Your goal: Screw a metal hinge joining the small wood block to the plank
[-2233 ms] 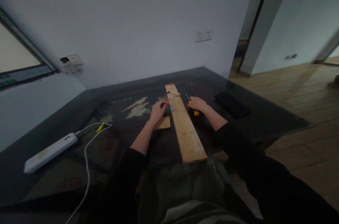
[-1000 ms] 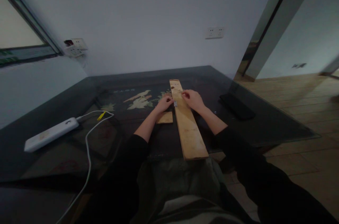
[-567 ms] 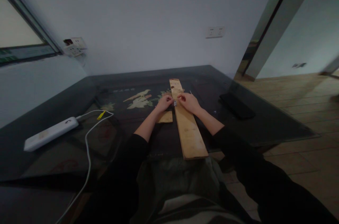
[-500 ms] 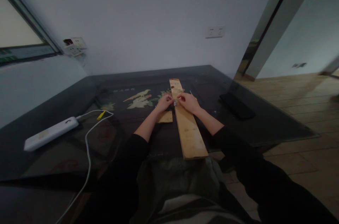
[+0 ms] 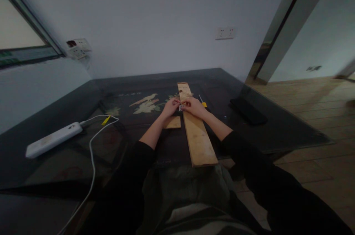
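The left hand (image 5: 171, 107) and the right hand (image 5: 195, 107) meet at a small metal piece (image 5: 180, 108) at the left edge of the long board (image 5: 199, 135), toward its far half. Both hands have their fingers curled in toward the thumbs; I cannot tell how far the fingertips are parted, or which hand, if either, has hold of the metal piece. To do this fine work well, the left fingers would best steady the metal piece while the right fingertips make small adjustments, with light pressure so that the board does not slide on the smooth table (image 5: 216, 83). Resting the right wrist on the board should help. The fingertips cover part of the metal piece, so its holes and any screw there are too small to make out. The right hand and forearm hide some of the board, and the handle of the screwdriver (image 5: 204, 104) to the right is only partly visible. The left forearm cuts off part of the small wooden block (image 5: 173, 122), and the dim light blurs fine detail.
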The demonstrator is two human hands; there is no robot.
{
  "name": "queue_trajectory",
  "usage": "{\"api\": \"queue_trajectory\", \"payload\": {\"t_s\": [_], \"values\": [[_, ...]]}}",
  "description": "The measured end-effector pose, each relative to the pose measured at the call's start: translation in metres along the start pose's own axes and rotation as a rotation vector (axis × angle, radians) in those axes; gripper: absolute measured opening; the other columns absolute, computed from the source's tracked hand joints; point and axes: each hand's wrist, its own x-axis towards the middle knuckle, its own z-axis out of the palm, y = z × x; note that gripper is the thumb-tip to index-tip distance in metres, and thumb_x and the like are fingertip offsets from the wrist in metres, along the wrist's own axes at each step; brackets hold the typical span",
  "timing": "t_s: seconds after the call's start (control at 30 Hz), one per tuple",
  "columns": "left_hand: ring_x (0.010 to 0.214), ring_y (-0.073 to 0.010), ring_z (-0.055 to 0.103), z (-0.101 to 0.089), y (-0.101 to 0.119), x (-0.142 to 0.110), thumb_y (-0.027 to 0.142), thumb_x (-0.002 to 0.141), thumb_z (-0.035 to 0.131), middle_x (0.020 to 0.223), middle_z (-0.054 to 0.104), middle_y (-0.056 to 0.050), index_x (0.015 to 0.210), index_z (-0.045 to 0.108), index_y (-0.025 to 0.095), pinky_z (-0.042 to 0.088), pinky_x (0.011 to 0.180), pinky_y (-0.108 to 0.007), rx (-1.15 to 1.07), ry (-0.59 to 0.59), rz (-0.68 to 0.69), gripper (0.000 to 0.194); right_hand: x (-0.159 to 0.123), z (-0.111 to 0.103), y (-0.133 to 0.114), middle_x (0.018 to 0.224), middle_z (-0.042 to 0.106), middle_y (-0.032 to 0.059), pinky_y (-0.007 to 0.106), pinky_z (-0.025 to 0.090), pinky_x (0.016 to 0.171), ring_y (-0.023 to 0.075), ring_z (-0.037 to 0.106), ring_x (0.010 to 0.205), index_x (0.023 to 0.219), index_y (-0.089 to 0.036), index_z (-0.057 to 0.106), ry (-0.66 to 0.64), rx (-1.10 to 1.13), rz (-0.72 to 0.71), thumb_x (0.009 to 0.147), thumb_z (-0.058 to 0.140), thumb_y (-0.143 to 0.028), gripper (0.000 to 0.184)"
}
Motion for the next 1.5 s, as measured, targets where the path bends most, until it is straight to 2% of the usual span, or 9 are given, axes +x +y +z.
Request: {"api": "queue_trajectory", "payload": {"t_s": [0.17, 0.47, 0.57, 0.7, 0.8, 0.87, 1.0, 1.17, 1.5], "values": [[0.068, -0.0144, 0.064, -0.002, 0.003, -0.002, 0.003, 0.077, 0.050, 0.070, 0.065, 0.001, 0.084, 0.061, 0.018, 0.049, 0.072, -0.026, -0.008, 0.016, 0.026, 0.019, 0.001, 0.003, -0.004, 0.092, 0.066, 0.0088, 0.032, 0.045, 0.079, 0.0218, 0.059, 0.089, 0.110, -0.017, 0.078, -0.047, -0.112, -0.046, 0.077, 0.081, -0.038, 0.039], [0.057, -0.0120, 0.061, -0.008, 0.010, -0.002, -0.001, 0.077, 0.044, 0.063, 0.063, 0.003, 0.085, 0.058, 0.018, 0.049, 0.064, -0.024, -0.104, -0.019, -0.075, 0.025, 0.004, 0.004, -0.010, 0.092, 0.067, 0.0081, 0.033, 0.045, 0.085, 0.0235, 0.060, 0.094, 0.096, -0.018, 0.077, -0.054, -0.074, -0.051, 0.076, 0.083, -0.034, 0.026], [0.060, -0.0118, 0.063, -0.024, 0.016, -0.002, 0.000, 0.079, 0.047, 0.068, 0.067, 0.000, 0.086, 0.059, 0.017, 0.051, 0.069, -0.026, -0.090, 0.010, -0.075, 0.022, 0.004, 0.006, -0.007, 0.092, 0.065, 0.0074, 0.034, 0.044, 0.086, 0.0230, 0.058, 0.094, 0.097, -0.018, 0.077, -0.041, -0.047, -0.045, 0.075, 0.084, -0.035, 0.029], [0.067, -0.0139, 0.066, -0.060, 0.019, -0.005, 0.008, 0.085, 0.050, 0.073, 0.070, -0.004, 0.088, 0.063, 0.016, 0.054, 0.076, -0.030, 0.004, 0.064, -0.037, 0.015, 0.003, 0.006, -0.006, 0.096, 0.063, 0.0074, 0.032, 0.044, 0.085, 0.0216, 0.057, 0.094, 0.100, -0.018, 0.076, -0.051, -0.038, -0.011, 0.075, 0.083, -0.037, 0.032], [0.072, -0.0158, 0.068, -0.085, 0.011, -0.012, 0.013, 0.084, 0.053, 0.078, 0.072, -0.005, 0.089, 0.064, 0.017, 0.053, 0.076, -0.030, 0.163, 0.066, -0.008, 0.013, 0.003, 0.003, -0.009, 0.093, 0.062, 0.0070, 0.032, 0.043, 0.085, 0.0216, 0.056, 0.094, 0.099, -0.018, 0.076, -0.074, -0.034, -0.002, 0.076, 0.083, -0.035, 0.030], [0.076, -0.0176, 0.068, -0.092, 0.002, -0.017, 0.018, 0.083, 0.057, 0.083, 0.073, -0.006, 0.087, 0.065, 0.018, 0.052, 0.077, -0.030, 0.334, 0.040, 0.010, 0.009, 0.002, 0.001, -0.011, 0.091, 0.062, 0.0071, 0.032, 0.043, 0.085, 0.0225, 0.056, 0.096, 0.098, -0.017, 0.076, -0.077, -0.028, 0.000, 0.076, 0.083, -0.034, 0.028], [0.083, -0.0224, 0.068, -0.081, -0.010, -0.028, 0.026, 0.084, 0.065, 0.084, 0.072, -0.008, 0.084, 0.064, 0.019, 0.050, 0.078, -0.032, 0.649, 0.004, -0.041, 0.007, 0.001, 0.000, -0.013, 0.090, 0.061, 0.0066, 0.032, 0.043, 0.085, 0.0230, 0.055, 0.098, 0.097, -0.018, 0.076, -0.078, -0.022, 0.009, 0.076, 0.083, -0.033, 0.027], [0.090, -0.0263, 0.068, -0.061, -0.004, -0.033, 0.025, 0.083, 0.068, 0.086, 0.071, -0.009, 0.090, 0.065, 0.020, 0.049, 0.080, -0.033, 0.807, 0.010, -0.029, 0.009, 0.000, 0.001, -0.013, 0.088, 0.059, 0.0055, 0.032, 0.043, 0.083, 0.0225, 0.055, 0.096, 0.101, -0.017, 0.076, -0.073, -0.028, 0.009, 0.077, 0.082, -0.034, 0.030], [0.098, -0.0266, 0.068, -0.083, -0.013, -0.033, 0.013, 0.082, 0.058, 0.097, 0.073, -0.014, 0.092, 0.069, 0.018, 0.050, 0.087, -0.034, 0.887, 0.027, -0.032, 0.016, -0.001, 0.000, -0.012, 0.090, 0.063, 0.0063, 0.032, 0.042, 0.085, 0.0228, 0.057, 0.098, 0.096, -0.018, 0.076, -0.059, -0.031, -0.013, 0.077, 0.083, -0.034, 0.025]]}}
